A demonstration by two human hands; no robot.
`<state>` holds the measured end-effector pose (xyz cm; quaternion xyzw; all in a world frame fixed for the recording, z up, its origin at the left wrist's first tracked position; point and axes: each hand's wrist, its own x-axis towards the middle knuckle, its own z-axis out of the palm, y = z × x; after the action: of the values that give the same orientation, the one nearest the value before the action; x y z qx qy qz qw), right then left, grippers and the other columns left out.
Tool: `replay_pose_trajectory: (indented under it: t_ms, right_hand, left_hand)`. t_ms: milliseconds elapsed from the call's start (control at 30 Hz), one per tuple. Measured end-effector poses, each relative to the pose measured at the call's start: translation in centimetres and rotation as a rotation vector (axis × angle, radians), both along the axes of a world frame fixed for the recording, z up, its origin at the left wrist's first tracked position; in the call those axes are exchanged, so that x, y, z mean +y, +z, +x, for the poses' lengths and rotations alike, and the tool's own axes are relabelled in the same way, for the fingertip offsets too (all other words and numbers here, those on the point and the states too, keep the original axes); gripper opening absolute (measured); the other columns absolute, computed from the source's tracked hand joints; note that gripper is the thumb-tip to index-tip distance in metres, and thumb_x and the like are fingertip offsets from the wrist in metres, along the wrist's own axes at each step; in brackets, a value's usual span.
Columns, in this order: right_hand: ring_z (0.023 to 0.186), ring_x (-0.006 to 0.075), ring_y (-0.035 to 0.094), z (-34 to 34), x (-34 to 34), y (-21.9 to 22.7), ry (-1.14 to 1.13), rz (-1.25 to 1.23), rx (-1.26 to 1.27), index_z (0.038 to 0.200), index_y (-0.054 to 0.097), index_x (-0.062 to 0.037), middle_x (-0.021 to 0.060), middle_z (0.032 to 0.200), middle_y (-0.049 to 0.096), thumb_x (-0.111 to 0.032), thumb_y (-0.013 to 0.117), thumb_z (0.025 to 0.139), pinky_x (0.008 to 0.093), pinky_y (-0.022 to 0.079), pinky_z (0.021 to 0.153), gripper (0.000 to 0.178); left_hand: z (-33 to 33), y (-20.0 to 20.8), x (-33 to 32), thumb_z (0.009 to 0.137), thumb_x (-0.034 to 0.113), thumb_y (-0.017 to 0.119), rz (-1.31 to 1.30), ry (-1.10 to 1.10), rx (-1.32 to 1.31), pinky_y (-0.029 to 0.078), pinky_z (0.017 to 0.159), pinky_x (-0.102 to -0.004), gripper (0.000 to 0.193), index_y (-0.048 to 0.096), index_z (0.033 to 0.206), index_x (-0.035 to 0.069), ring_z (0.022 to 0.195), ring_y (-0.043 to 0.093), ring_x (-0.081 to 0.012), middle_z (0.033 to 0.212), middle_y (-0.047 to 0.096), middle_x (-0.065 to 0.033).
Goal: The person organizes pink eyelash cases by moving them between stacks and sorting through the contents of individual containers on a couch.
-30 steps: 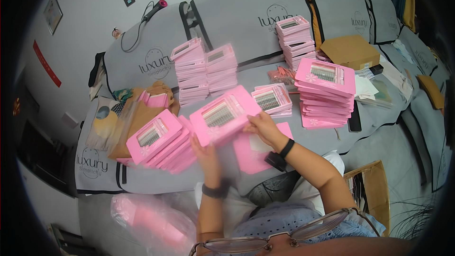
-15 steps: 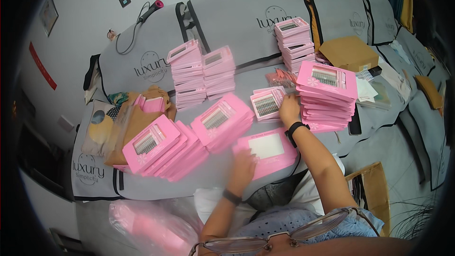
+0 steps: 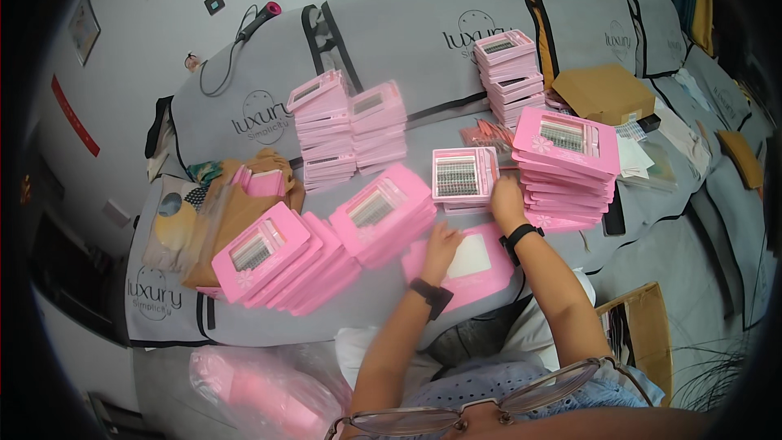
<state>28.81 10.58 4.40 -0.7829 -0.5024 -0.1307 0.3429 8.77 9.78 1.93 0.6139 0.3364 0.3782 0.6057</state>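
Observation:
My right hand (image 3: 509, 204) pinches the right edge of a pink eyelash tray (image 3: 466, 174), whose clear window shows rows of dark lash clusters. Under or just behind it sit more trays of the same kind. My left hand (image 3: 442, 251) hovers over a pink card sleeve (image 3: 486, 279) with a white window, partly covering it; its fingers are apart and hold nothing visible. Left of that sleeve leans a fanned stack of filled pink lash packs (image 3: 375, 210). A tall stack of filled packs (image 3: 565, 137) rises just beyond my right hand.
Two columns of pink trays (image 3: 378, 126) stand against the grey-covered sofa back, and another stack (image 3: 507, 73) stands farther right. More fanned packs (image 3: 265, 253) lie left beside a brown paper bag (image 3: 218, 228). A cardboard box (image 3: 603, 91) and dark phone (image 3: 612, 216) are at right.
The lash tray has turned straighter and shifted slightly right in my right hand. My left hand has left the sleeve's left edge and moved up and right toward the tray.

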Motion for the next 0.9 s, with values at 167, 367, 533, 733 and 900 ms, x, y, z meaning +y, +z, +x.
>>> replay_pose_trajectory:
  t_ms: [167, 367, 533, 733, 900]
  right_hand:
    - [0.076, 0.0446, 0.056, -1.0, -5.8, -0.6, 0.096, 0.052, 0.133, 0.072, 0.058, 0.0076, 0.0299, 0.079, 0.057, -0.008, 0.049, 0.083, 0.0512, 0.044, 0.070, 0.021]
    - [0.040, 0.0264, 0.059, -0.2, -10.5, -3.8, 0.131, 0.066, 0.359, 0.065, 0.054, 0.0089, 0.0183, 0.050, 0.054, -0.011, 0.046, 0.091, 0.0367, 0.046, 0.039, 0.033]
    - [0.038, 0.0288, 0.058, -1.8, -13.1, -0.6, 0.173, -0.003, 0.624, 0.068, 0.055, 0.0089, 0.0191, 0.051, 0.054, -0.011, 0.046, 0.091, 0.0380, 0.047, 0.040, 0.032]
    - [0.084, 0.0382, 0.057, -5.8, -14.6, 4.5, 0.004, -0.038, 0.198, 0.073, 0.062, 0.0011, 0.0179, 0.083, 0.060, -0.016, 0.056, 0.083, 0.0491, 0.044, 0.073, 0.020]
    - [0.086, 0.0281, 0.053, -7.6, -12.7, 5.9, 0.608, 0.228, 0.132, 0.079, 0.065, -0.0060, 0.0073, 0.080, 0.058, -0.010, 0.070, 0.068, 0.0390, 0.042, 0.075, 0.012]
  left_hand:
    - [3.0, 0.9, -1.8, 0.085, 0.001, 0.062, -0.097, 0.090, -0.213, 0.047, 0.085, -0.0277, 0.043, 0.040, 0.122, -0.004, 0.101, 0.058, -0.0180, 0.108, 0.061, -0.0154]
    - [2.9, 2.8, -4.7, 0.085, -0.001, 0.060, -0.029, -0.028, -0.348, 0.048, 0.081, -0.0256, 0.028, 0.047, 0.110, -0.001, 0.094, 0.058, -0.0145, 0.098, 0.060, -0.0084]
    - [0.9, 4.7, -6.4, 0.086, -0.006, 0.056, 0.099, 0.037, -0.226, 0.049, 0.077, -0.0243, 0.013, 0.051, 0.098, -0.002, 0.086, 0.061, -0.0130, 0.089, 0.061, -0.0074]
    - [-0.9, 5.3, -7.7, 0.088, -0.005, 0.055, 0.152, 0.047, -0.118, 0.050, 0.076, -0.0239, 0.004, 0.054, 0.092, -0.003, 0.082, 0.060, -0.0117, 0.085, 0.060, -0.0052]
    - [-0.9, 4.3, -9.5, 0.085, -0.001, 0.057, 0.097, 0.014, -0.231, 0.047, 0.075, -0.0262, 0.012, 0.060, 0.096, -0.002, 0.084, 0.057, -0.0137, 0.091, 0.063, -0.0073]
